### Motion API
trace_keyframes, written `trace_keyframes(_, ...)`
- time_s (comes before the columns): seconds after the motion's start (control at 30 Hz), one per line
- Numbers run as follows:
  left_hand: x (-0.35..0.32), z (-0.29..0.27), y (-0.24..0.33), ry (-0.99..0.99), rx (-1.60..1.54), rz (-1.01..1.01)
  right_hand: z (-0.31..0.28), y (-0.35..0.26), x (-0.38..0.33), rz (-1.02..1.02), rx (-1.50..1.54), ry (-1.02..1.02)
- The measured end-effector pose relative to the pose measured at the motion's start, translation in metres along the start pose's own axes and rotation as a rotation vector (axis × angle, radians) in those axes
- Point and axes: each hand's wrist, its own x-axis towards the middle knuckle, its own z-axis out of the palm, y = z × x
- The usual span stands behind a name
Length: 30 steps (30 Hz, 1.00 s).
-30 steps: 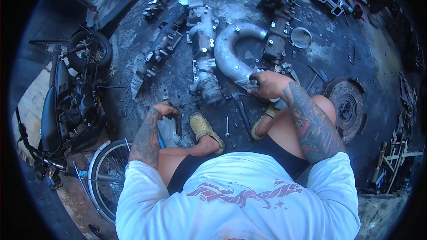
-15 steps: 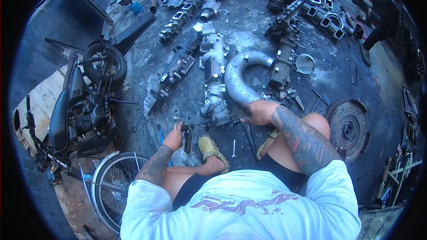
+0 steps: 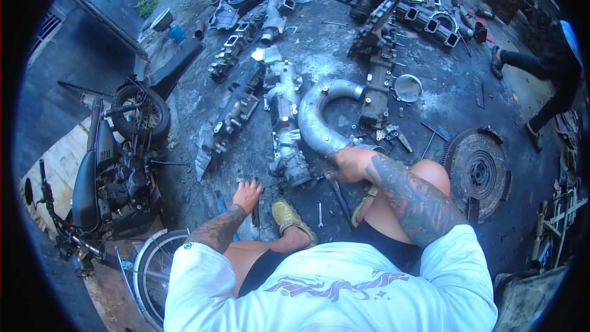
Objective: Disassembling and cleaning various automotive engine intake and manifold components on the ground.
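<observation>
A thin dark rod [image 3: 274, 186] crosses low in front of a grey cast metal manifold [image 3: 284, 107] lying on the ground. My left hand [image 3: 247, 195] is at the rod's left end, fingers bent over it with the palm side hidden. Around its right end, by the manifold's near end, my right hand [image 3: 350, 165] is closed. Just beyond my right hand curves a large silver U-shaped pipe [image 3: 313, 124]. A dark bar [image 3: 342, 200] slants from below my right hand toward my right foot. Between my feet lies a small combination wrench [image 3: 320, 214].
A toothed flywheel [image 3: 480, 175], a T-shaped tool [image 3: 432, 138] and a round bowl [image 3: 407, 88] lie to the right. More manifolds [image 3: 230, 110] spread ahead. A motorbike [image 3: 110, 172] stands at left. Another person's legs [image 3: 547, 83] are at far right.
My left hand's fingers look more stretched forward than before. My right hand stays by the manifold's near end. The other person at right shows more, legs apart. My view has shifted slightly.
</observation>
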Motion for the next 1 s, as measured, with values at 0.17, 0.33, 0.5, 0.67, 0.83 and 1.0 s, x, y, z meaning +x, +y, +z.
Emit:
trace_keyframes(0.17, 0.015, 0.009, 0.005, -0.239, 0.07, -0.119, 0.002, 0.002, -0.003, -0.01, 0.008, 0.006)
trace_keyframes(0.33, 0.023, 0.008, -0.005, -0.465, -0.143, -0.24, -0.001, 0.004, -0.006, -0.022, 0.046, -0.028)
trace_keyframes(0.5, 0.057, -0.013, -0.023, -0.683, -0.296, -0.309, 0.007, 0.021, 0.0, -0.021, 0.05, -0.007)
trace_keyframes(0.67, 0.068, 0.012, -0.047, -0.947, -0.459, -0.164, 0.009, 0.018, 0.002, -0.004, 0.039, -0.022)
trace_keyframes(0.83, 0.097, 0.061, -0.03, -0.964, -0.563, -0.291, 0.034, 0.009, 0.016, -0.056, 0.108, -0.019)
trace_keyframes(1.0, 0.078, 0.178, -0.049, -1.033, -0.782, -0.526, 0.103, -0.079, 0.075, -0.283, -0.248, -0.37)
